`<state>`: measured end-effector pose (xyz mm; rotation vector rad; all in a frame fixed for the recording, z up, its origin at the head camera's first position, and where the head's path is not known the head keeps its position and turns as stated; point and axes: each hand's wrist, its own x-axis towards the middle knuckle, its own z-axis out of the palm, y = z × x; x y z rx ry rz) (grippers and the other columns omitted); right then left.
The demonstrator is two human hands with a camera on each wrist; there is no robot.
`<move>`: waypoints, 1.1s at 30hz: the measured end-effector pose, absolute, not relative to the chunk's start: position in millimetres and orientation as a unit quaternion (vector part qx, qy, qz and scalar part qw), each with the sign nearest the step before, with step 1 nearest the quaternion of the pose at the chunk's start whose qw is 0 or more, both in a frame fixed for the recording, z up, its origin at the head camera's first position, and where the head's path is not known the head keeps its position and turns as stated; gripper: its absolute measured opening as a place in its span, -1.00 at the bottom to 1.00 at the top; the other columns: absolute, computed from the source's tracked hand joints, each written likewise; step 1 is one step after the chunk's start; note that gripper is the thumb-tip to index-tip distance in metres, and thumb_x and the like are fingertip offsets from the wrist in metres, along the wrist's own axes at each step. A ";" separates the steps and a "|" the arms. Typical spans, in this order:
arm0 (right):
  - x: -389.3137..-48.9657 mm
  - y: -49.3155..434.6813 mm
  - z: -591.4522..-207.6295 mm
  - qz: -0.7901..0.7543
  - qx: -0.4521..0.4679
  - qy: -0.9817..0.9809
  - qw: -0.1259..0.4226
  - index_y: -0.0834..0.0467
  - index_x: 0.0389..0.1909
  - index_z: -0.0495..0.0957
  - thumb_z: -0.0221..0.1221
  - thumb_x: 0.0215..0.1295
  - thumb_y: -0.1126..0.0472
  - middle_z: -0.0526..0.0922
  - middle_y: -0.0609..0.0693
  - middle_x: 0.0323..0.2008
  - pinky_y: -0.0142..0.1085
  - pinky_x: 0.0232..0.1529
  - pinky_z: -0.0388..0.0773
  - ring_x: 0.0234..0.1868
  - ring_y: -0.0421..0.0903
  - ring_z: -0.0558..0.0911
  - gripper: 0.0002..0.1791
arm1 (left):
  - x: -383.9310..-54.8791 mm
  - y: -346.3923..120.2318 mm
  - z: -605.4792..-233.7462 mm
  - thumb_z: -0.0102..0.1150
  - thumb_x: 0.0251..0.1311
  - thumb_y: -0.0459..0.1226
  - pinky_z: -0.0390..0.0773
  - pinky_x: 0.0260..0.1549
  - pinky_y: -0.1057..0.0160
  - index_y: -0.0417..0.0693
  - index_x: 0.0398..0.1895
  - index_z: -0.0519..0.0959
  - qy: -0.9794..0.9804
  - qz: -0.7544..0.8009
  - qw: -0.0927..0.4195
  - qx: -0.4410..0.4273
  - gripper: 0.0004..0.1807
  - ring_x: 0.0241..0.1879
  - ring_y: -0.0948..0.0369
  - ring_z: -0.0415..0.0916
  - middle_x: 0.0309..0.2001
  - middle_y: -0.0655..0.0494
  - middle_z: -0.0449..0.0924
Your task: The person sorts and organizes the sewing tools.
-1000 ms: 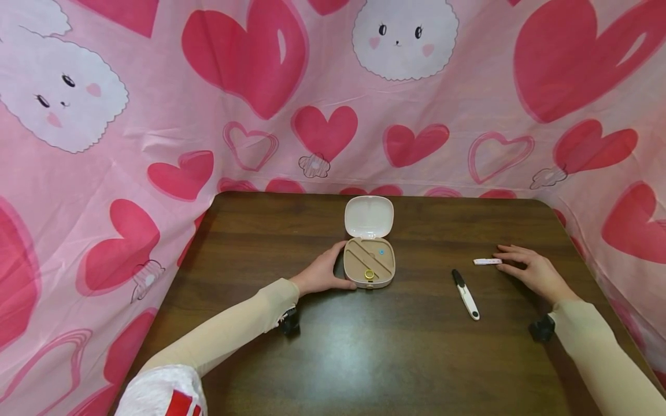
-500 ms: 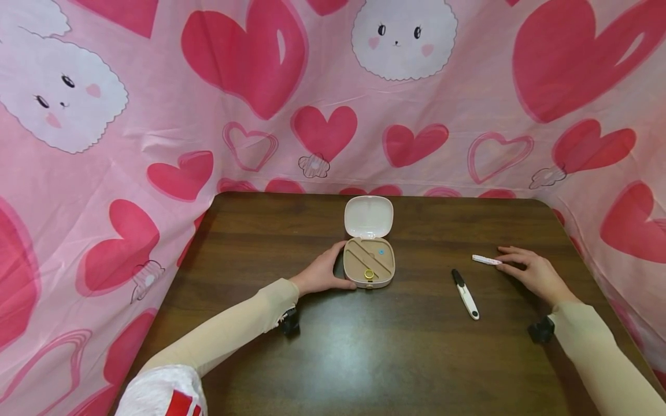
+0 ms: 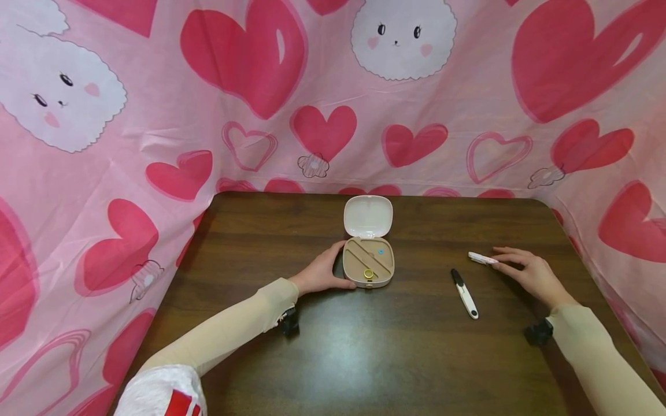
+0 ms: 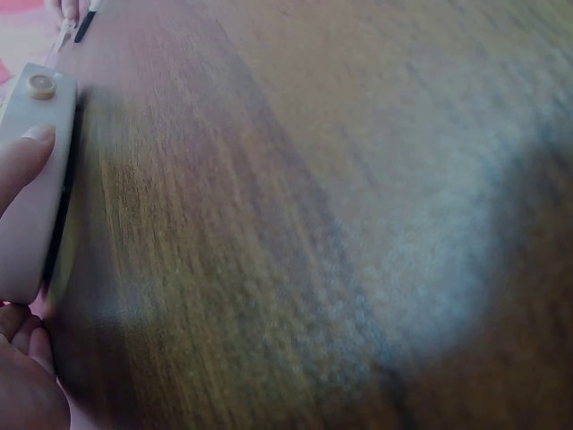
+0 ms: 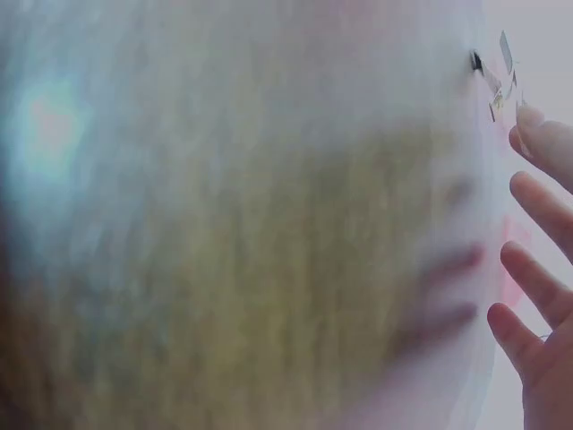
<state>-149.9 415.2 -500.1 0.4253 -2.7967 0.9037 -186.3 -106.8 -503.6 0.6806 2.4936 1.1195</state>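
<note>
Near the middle of the table lies an opened cream case [image 3: 355, 267] with a beige tray, its white lid [image 3: 368, 216] tilted back. My left hand [image 3: 322, 271] grips the case from the left, thumb at the front by the round clasp [image 4: 41, 86], other fingers along the side. In the tray are a yellow ring [image 3: 368, 274] and a small blue piece [image 3: 381, 252]. At the right, my right hand [image 3: 532, 275] pinches one end of a slim white strip-like thing with pink marks [image 3: 481, 258], low over the table. In the right wrist view the remaining fingers [image 5: 542, 287] are spread.
A white tool with a black tip [image 3: 466, 297] lies between the case and my right hand. The dark wooden table [image 3: 333, 352] has a pink heart-print cloth [image 3: 322, 138] hanging behind it and at both sides.
My right hand has shifted slightly left with the white strip-like thing, which has turned, its far end now higher in the view. My left hand and the case stay put.
</note>
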 end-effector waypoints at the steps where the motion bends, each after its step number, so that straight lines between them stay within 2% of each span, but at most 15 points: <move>1: -149.8 413.8 -499.2 0.305 0.141 -0.938 0.085 0.18 -0.06 0.79 0.41 0.33 0.21 0.67 0.27 0.16 -0.82 0.11 0.02 0.15 -0.80 0.21 -0.78 | -186.4 -106.7 -503.7 0.64 0.01 -0.01 0.29 0.44 -0.04 -0.03 0.62 0.07 0.874 0.392 0.163 0.238 0.20 0.44 0.02 0.30 0.50 -0.07 0.28; 10: -149.2 396.7 -489.0 0.324 0.136 -0.933 0.081 0.15 -0.03 0.79 0.41 0.34 0.18 0.65 0.26 0.18 -0.79 0.14 0.03 0.17 -0.77 0.22 -0.76 | -186.2 -106.7 -503.9 0.64 0.01 -0.01 0.29 0.44 -0.01 -0.03 0.63 0.07 0.875 0.389 0.163 0.239 0.20 0.44 0.03 0.30 0.50 -0.06 0.28; 16: -149.6 381.2 -483.0 0.335 0.163 -0.922 0.101 0.15 -0.07 0.80 0.43 0.29 0.27 0.68 0.23 0.14 -0.78 0.16 0.09 0.21 -0.70 0.30 -0.79 | -186.7 -106.8 -504.2 0.64 0.01 0.00 0.28 0.45 -0.03 -0.04 0.63 0.07 0.874 0.391 0.162 0.239 0.21 0.45 0.02 0.29 0.51 -0.07 0.27; 21: -150.6 370.3 -478.2 0.343 0.176 -0.917 0.104 0.19 -0.04 0.79 0.44 0.27 0.30 0.69 0.11 0.16 -0.77 0.17 0.10 0.22 -0.67 0.31 -0.76 | -186.5 -106.6 -504.2 0.64 0.01 -0.01 0.26 0.46 -0.04 -0.04 0.63 0.06 0.874 0.392 0.163 0.235 0.21 0.46 0.01 0.27 0.52 -0.08 0.26; 27: -151.1 358.7 -473.8 0.355 0.207 -0.904 0.119 0.19 -0.13 0.82 0.45 0.19 0.41 0.70 0.19 0.10 -0.75 0.21 0.13 0.26 -0.57 0.37 -0.78 | -185.9 -106.1 -502.0 0.64 0.01 -0.03 0.26 0.46 -0.02 -0.04 0.63 0.06 0.873 0.391 0.163 0.241 0.21 0.47 0.02 0.26 0.52 -0.07 0.26; 33: -152.1 350.0 -469.0 0.361 0.206 -0.902 0.120 0.19 -0.10 0.80 0.46 0.19 0.39 0.71 0.15 0.11 -0.72 0.24 0.13 0.30 -0.49 0.39 -0.76 | -186.8 -106.0 -504.4 0.64 0.01 -0.02 0.26 0.46 0.00 -0.03 0.63 0.06 0.875 0.387 0.161 0.242 0.20 0.46 0.04 0.27 0.52 -0.05 0.26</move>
